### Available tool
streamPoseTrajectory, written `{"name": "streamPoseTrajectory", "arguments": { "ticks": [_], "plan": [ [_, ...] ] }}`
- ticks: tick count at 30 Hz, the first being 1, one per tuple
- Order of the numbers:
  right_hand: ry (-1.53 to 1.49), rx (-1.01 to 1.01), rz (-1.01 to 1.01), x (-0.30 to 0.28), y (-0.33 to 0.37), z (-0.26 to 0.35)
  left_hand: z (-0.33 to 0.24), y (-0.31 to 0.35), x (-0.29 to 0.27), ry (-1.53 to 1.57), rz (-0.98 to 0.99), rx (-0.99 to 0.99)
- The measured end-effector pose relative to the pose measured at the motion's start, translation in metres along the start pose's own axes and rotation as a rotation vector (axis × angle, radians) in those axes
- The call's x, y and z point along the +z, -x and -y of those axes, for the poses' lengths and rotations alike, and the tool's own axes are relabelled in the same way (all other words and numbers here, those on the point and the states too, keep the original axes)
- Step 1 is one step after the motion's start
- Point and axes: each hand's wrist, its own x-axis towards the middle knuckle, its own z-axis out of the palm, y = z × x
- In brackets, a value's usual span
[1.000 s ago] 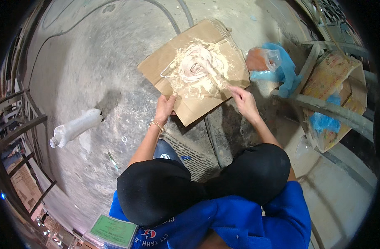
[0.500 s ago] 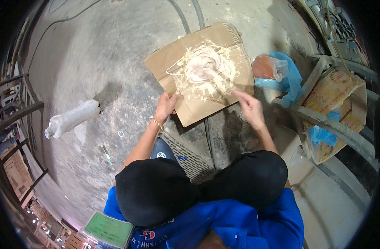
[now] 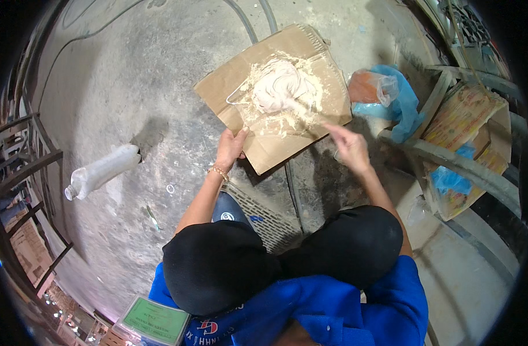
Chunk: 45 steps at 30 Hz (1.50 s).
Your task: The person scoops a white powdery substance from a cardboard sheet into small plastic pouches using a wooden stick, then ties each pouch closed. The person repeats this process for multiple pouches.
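A flat piece of brown cardboard (image 3: 218, 92) lies in front of me with a mound of pale, creamy paste (image 3: 275, 86) on it, ringed by yellowish powder. My left hand (image 3: 231, 145) pinches the cardboard's near left edge, thumb on top and fingers underneath. At the near right edge, my right hand (image 3: 350, 145) is closed, its index finger stretched along a pale, paste-coated stick (image 3: 304, 111). That stick's far end sits in the paste, so its full shape is hidden. A thin bent white wire or cord (image 3: 232, 102) lies at the paste's left side.
A cut white plastic bottle (image 3: 105, 169) lies on the concrete floor at left. To the right are an orange-filled clear bag (image 3: 367, 87) on a blue plastic bag (image 3: 411, 112), metal frame bars (image 3: 466, 164) and a torn printed carton (image 3: 466, 121). A perforated plate (image 3: 267, 222) lies between my feet.
My right hand keeps its grip on the stick, and the paste's swirl has changed shape slightly. The left hand stays on the cardboard's edge. The whole view has shifted a little.
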Motion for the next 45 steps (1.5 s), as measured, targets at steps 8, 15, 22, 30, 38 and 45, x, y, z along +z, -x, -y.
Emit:
{"name": "streamPoseTrajectory", "arguments": {
  "ticks": [8, 15, 22, 30, 38, 45],
  "plan": [
    [-0.057, 0.102, -0.095, 0.025, -0.034, 0.034, 0.001, -0.004, 0.0, 0.006, 0.038, -0.018],
    [0.071, 0.018, 0.05, 0.014, 0.01, 0.002, -0.007, -0.001, 0.006, 0.026, 0.036, -0.041],
    [0.02, 0.079, -0.186, 0.005, -0.041, 0.02, -0.008, -0.002, 0.004, 0.001, 0.045, -0.048],
    [0.083, -0.066, 0.032, 0.018, -0.004, 0.019, -0.004, 0.001, 0.002, 0.043, 0.006, -0.023],
    [0.038, -0.044, -0.186, 0.014, -0.039, 0.017, -0.01, -0.007, 0.006, -0.006, 0.079, -0.05],
    [0.104, -0.041, 0.064, 0.01, -0.001, -0.006, -0.003, -0.001, 0.001, 0.016, 0.046, -0.05]
  ]
}}
